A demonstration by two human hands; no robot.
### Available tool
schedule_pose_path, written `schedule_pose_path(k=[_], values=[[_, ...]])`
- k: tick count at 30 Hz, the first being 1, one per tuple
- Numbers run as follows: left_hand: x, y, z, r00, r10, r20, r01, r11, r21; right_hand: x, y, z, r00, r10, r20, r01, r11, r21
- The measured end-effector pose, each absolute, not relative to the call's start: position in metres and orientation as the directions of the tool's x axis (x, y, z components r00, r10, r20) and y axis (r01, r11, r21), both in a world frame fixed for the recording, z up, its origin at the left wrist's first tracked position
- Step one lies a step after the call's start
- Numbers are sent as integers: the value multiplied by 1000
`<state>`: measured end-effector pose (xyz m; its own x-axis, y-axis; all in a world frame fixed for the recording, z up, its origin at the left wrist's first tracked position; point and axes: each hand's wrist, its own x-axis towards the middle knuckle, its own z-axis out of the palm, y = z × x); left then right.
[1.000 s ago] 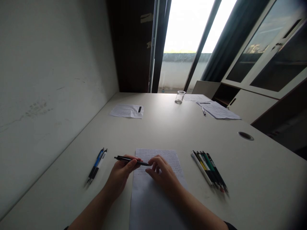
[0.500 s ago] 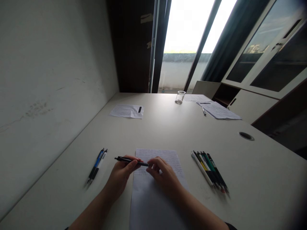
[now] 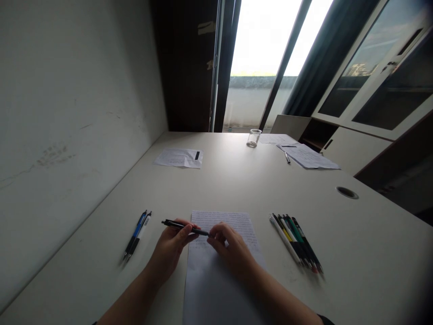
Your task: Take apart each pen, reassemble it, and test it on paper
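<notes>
A broad bare stretch of the table (image 3: 237,185) is left open across its middle, between the written sheet (image 3: 233,222) at the near edge and the things along the far edge. The near middle is taken up by the left hand (image 3: 169,250) and the right hand (image 3: 232,250), between which a black pen (image 3: 179,225) is gripped over the sheet. Passage toward the left edge is narrowed by two pens (image 3: 135,236) (laid side by side, not far from the wall (image 3: 67,113)), and toward the right edge by a row of pens (image 3: 296,243). Along the far edge a folded paper (image 3: 178,158), a glass jar (image 3: 253,137) and a stack of papers (image 3: 307,156) are set well apart, with gaps between them. A cable hole (image 3: 347,192) is sunk near the right edge.
</notes>
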<state>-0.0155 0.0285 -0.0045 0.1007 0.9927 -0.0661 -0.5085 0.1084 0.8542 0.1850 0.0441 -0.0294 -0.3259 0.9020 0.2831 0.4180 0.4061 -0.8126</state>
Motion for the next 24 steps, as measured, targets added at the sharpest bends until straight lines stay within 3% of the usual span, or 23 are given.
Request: schedule_pose_path(k=[13, 24], values=[[-13, 24, -4, 113, 993, -19, -601, 83, 795, 184, 42, -22, -406, 861, 307, 409, 472, -781], [-14, 27, 0, 46, 999, -19, -604, 43, 796, 185, 42, -22, -367, 867, 337, 419, 477, -772]])
